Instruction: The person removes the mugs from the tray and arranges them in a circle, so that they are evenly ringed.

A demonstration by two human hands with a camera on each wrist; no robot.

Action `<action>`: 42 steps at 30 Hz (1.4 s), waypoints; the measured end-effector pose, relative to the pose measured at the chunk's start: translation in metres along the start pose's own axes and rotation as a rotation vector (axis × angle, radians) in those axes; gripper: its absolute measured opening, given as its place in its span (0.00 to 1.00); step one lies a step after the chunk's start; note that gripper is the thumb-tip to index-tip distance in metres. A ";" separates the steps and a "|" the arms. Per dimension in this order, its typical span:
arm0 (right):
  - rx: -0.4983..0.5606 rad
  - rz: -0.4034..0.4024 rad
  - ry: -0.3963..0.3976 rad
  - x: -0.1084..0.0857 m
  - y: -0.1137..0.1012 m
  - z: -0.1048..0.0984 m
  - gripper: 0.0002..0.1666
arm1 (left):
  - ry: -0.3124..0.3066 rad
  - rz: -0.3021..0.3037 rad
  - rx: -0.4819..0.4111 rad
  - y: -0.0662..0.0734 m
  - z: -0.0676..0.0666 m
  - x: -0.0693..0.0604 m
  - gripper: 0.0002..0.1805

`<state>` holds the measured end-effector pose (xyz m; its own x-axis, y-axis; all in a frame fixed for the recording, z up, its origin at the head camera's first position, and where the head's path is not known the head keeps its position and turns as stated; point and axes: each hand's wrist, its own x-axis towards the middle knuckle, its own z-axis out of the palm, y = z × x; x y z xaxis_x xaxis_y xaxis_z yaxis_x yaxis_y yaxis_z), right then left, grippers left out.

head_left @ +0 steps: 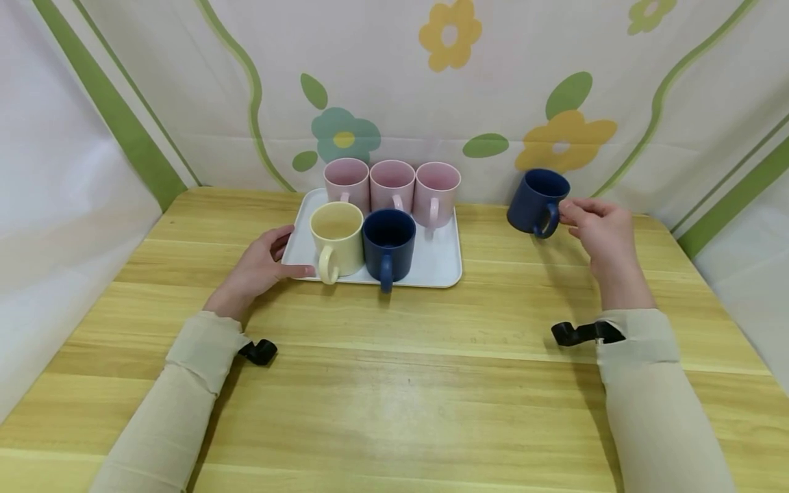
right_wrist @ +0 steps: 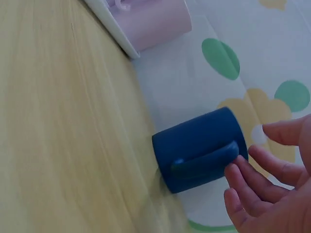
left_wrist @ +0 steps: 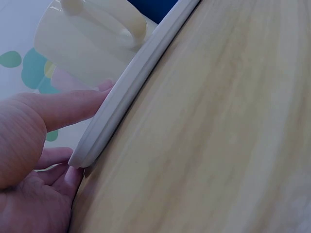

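At the front left corner of a white tray, my left hand holds the edge. Its thumb lies over the rim and the other fingers are at the left side, as the left wrist view shows. Closest to that hand on the tray is a yellow mug, with a dark blue mug beside it. Off to the right, my right hand touches the handle of another dark blue mug. In the right wrist view its thumb stands apart from the mug, while fingertips meet the handle.
Three pink mugs form the tray's back row, handles toward the front. Behind the wooden table hangs a flowered curtain, close to the right-hand blue mug. White cloth also hangs at both sides.
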<state>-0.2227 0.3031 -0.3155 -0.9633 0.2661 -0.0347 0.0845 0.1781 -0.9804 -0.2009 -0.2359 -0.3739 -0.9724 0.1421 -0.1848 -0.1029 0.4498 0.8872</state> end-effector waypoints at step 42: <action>0.063 0.032 -0.691 -0.093 -0.028 0.148 0.20 | -0.020 0.026 0.011 0.000 -0.001 -0.001 0.61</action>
<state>-0.1736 0.1333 -0.3138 -0.9036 -0.3977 -0.1590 0.1208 0.1196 -0.9854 -0.2003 -0.2371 -0.3735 -0.9704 0.1711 -0.1705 -0.0756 0.4553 0.8871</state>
